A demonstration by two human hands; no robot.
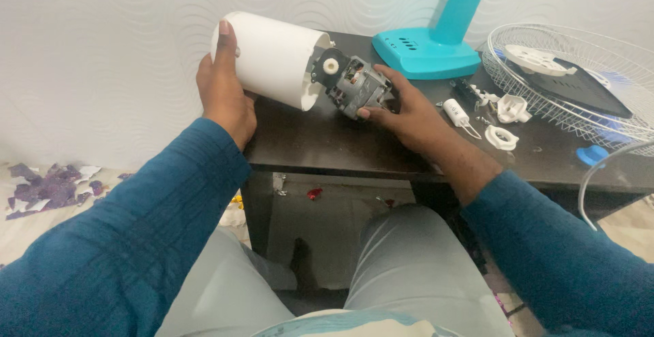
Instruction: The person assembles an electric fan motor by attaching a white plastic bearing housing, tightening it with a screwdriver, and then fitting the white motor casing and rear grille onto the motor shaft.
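Note:
My left hand (pixel 223 88) grips the closed end of a white cylindrical fan motor cover (pixel 272 58), tilted with its open end to the right. My right hand (pixel 403 111) holds a grey metal fan motor (pixel 355 86) with a white shaft hub, just at the cover's open mouth. Both are above the dark table (pixel 320 146), near its back left corner.
A teal fan base and pole (pixel 429 47) stands at the back. A white wire fan guard (pixel 579 85) with a black piece lies at the right. Small white plastic parts (pixel 503 136), a white capacitor (pixel 455 112) and a blue knob (pixel 591 154) are scattered near my right hand.

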